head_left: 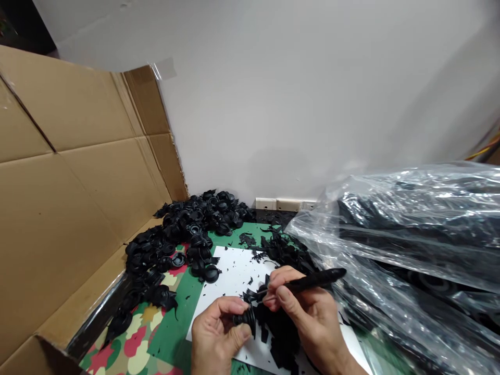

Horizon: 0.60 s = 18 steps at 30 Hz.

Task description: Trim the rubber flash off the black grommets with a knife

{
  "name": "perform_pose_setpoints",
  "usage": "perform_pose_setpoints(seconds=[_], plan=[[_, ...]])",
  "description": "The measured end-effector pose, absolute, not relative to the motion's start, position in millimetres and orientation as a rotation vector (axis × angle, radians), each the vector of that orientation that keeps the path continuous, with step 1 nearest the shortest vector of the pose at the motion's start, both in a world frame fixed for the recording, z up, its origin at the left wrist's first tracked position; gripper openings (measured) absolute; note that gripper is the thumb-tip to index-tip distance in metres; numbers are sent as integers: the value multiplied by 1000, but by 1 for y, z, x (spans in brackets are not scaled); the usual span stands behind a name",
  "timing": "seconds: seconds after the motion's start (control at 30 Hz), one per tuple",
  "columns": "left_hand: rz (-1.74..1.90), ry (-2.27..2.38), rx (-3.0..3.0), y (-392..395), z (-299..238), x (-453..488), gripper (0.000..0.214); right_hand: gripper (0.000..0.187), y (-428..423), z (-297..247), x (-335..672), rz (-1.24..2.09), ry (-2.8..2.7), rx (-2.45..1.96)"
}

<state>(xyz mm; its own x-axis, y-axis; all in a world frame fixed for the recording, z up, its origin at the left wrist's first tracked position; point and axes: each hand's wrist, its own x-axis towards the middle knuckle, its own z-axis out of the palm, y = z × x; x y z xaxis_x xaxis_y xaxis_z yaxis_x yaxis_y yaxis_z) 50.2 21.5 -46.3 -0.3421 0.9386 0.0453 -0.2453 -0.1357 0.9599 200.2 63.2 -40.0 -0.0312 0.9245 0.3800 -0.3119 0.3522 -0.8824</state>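
The small, round, ribbed part (250,319) and the slim pen-shaped tool (314,280) are solid black, as are the heaped ribbed pieces (189,216). Thin black scraps (283,336) speckle a plain white rectangular sheet (230,268). The flat mat (174,333) is deep green; the camouflage-patterned covering (136,346) mixes green, red, cream and tan. Cardboard panels (86,109) are brown, the smooth wall (312,83) pale grey.
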Motion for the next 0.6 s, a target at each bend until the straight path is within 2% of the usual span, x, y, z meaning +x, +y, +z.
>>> perform_pose_setpoints(seconds=[0.27, 0.4, 0.6], plan=[[1697, 1346, 1061, 21, -42, 51, 18, 24, 61, -41, 198, 1312, -1193, -630], [1678, 1449, 1165, 21, -44, 48, 19, 27, 58, -38, 196, 1166, -1342, -633], [1661, 1483, 1208, 21, -44, 47, 13, 16, 55, -38, 192, 1094, -1365, -660]])
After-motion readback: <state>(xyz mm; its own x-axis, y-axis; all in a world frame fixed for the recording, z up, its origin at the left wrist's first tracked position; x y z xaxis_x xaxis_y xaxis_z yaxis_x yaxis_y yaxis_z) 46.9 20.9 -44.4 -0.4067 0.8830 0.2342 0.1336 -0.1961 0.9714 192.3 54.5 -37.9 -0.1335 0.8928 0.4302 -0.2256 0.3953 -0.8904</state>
